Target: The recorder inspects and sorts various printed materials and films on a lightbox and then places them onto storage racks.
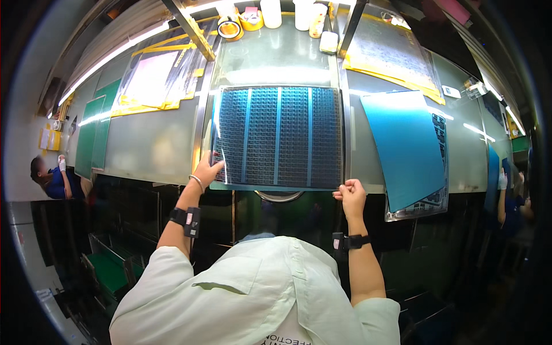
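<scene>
Left hand (207,171) touched the dark patterned sheet (261,138) at its eight-o'clock edge, thumb apart from the fingers; whether it gripped, I could not tell. Right hand (352,197) pinched the four-o'clock corner. The sheet lay at twelve o'clock on the worktable (270,60). It seemed light, thin, slick and easily scratched, best held by its margins.

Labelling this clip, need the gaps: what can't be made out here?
Head view:
Whether the right hand pinches the dark patterned sheet: contact too small.
That sheet's fine pattern: too small.
Printed sheet at right: mostly hidden under the blue sheet.
Far-right co-worker: lost in shadow near the fisheye rim.
</scene>
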Demonstrator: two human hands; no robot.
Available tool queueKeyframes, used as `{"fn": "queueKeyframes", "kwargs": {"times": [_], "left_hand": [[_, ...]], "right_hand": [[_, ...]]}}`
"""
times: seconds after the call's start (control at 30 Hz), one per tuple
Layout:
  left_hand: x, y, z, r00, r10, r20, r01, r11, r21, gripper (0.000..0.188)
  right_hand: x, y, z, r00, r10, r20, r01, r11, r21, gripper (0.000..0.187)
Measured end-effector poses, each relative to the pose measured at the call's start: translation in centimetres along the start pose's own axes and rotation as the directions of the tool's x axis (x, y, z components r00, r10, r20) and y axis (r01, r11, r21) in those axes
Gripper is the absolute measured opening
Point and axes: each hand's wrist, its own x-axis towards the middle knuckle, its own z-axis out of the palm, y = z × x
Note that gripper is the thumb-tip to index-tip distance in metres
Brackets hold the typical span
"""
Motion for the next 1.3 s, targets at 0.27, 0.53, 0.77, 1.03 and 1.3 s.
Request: {"fn": "queueKeyframes", "kwargs": {"times": [0.27,0.53,0.77,1.03,1.3], "left_hand": [[-2.9,-0.6,-1.1,0.961,-0.268,-0.073,0.264,0.963,-0.06,0.029],[-3.9,-3.4,-0.7,0.975,-0.206,-0.088,0.187,0.965,-0.185,0.024],[-4.8,-2.6,-0.5,0.916,-0.389,-0.098,0.369,0.913,-0.175,0.017],[-6.3,-4.0,-0.3,0.905,-0.322,-0.277,0.218,0.912,-0.348,0.009],[-6.4,-4.3,0.1,0.856,0.133,-0.499,-0.004,0.968,0.252,0.008]], "right_hand": [[0.5,1.7,0.8,0.935,-0.35,-0.05,0.26,0.778,-0.572,0.012],[0.3,2.1,0.6,0.902,-0.432,0.004,0.336,0.696,-0.634,0.013],[0.1,1.0,1.0,0.896,-0.441,0.051,0.321,0.565,-0.76,0.017],[0.5,1.0,1.8,0.906,-0.415,0.085,0.312,0.517,-0.797,0.018],[0.7,1.9,0.5,0.891,-0.431,0.143,0.373,0.515,-0.772,0.016]]}}
